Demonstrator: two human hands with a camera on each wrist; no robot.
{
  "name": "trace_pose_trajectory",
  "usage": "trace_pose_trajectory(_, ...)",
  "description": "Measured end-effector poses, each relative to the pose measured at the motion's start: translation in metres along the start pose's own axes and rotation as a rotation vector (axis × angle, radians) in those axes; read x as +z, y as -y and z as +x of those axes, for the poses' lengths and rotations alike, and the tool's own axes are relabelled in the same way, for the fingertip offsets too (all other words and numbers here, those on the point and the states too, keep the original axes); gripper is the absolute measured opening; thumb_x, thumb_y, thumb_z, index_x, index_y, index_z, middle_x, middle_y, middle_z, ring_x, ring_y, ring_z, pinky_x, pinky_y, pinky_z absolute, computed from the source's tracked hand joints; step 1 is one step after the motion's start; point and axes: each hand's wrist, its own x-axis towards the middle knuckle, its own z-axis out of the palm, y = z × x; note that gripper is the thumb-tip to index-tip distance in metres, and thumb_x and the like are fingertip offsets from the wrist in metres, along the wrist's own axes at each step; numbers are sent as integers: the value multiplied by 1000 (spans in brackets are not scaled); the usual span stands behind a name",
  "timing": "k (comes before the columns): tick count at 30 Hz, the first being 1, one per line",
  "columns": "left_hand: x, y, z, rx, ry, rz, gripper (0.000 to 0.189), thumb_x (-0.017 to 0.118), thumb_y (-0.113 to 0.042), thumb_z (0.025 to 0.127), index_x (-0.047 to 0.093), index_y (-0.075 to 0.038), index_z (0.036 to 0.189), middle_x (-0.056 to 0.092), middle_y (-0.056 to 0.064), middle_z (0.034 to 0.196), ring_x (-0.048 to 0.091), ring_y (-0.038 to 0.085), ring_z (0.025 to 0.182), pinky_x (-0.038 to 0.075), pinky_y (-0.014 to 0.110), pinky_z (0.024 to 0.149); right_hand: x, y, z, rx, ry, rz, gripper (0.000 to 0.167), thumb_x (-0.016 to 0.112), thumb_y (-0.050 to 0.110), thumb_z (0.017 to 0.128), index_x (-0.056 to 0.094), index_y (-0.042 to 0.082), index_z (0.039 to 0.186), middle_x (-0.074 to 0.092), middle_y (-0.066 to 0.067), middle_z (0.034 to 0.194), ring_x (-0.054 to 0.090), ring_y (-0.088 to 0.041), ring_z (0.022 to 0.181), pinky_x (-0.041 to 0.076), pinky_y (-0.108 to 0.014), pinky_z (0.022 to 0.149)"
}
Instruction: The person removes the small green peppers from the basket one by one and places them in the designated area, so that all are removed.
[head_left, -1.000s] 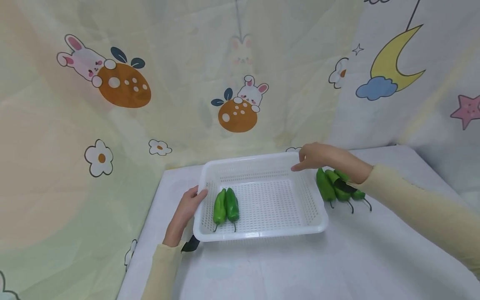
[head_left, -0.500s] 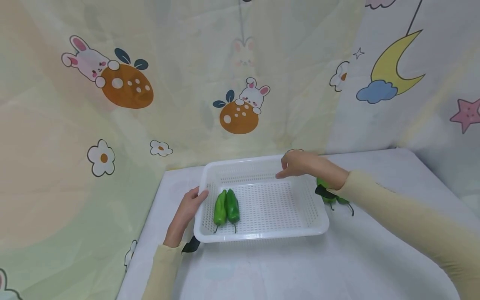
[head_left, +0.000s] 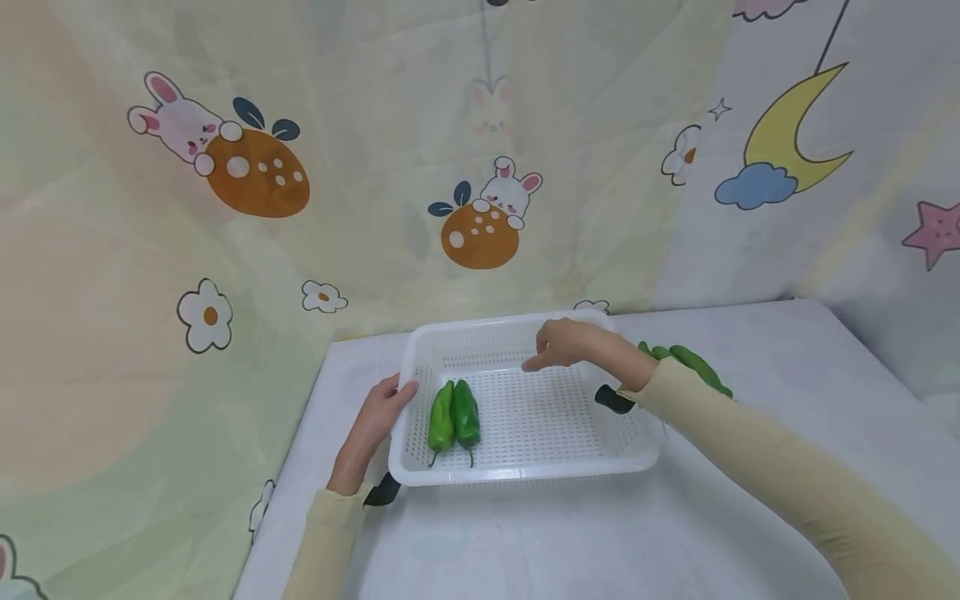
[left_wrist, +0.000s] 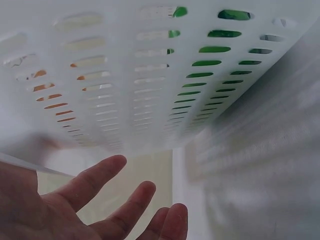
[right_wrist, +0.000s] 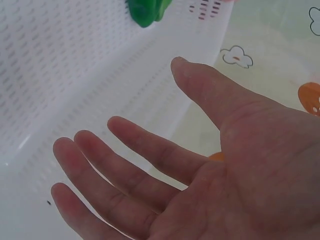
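Note:
A white perforated plastic basket (head_left: pixel 525 479) stands on the table, with two green peppers (head_left: pixel 441 417) lying side by side at its left end. My left hand (head_left: pixel 375 417) holds the basket's left rim, its thumb over the edge. In the left wrist view, the fingers (left_wrist: pixel 105 176) of that hand extend loosely below the basket's slotted wall. My right hand (head_left: pixel 570 343) hovers above the basket's inside, right of the peppers. Its fingers (right_wrist: pixel 135 182) are spread and relaxed in the right wrist view, with nothing held.
More green peppers (head_left: pixel 699 367) lie on the table to the right of the basket, partly hidden by my right forearm. A white cloth covers the table (head_left: pixel 525 542). A patterned curtain (head_left: pixel 360 208) hangs directly behind the basket.
My right hand has moved left from the basket's back right corner to above its middle. The left hand, basket and peppers have stayed in place.

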Motion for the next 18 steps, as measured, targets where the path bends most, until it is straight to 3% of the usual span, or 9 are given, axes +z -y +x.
trace_pose_trajectory(11, 0, 0, -1, -24, -10, 8, 50, 49, -41, 105, 48, -17, 149, 69, 19, 123, 75, 26, 93, 64, 38, 74, 12, 10, 8, -31, 45, 20, 44, 67, 49, 93, 72, 5, 102, 70, -5, 93, 68, -24, 84, 49, -30, 67)
trace_pose_trajectory(18, 0, -1, -1, -22, 11, 6, 50, 49, -42, 105, 48, -19, 149, 68, 19, 124, 75, 28, 96, 64, 39, 76, 19, 23, 17, -32, 62, 37, 45, 66, 50, 93, 73, 7, 104, 70, -4, 91, 69, -26, 89, 56, -36, 73)
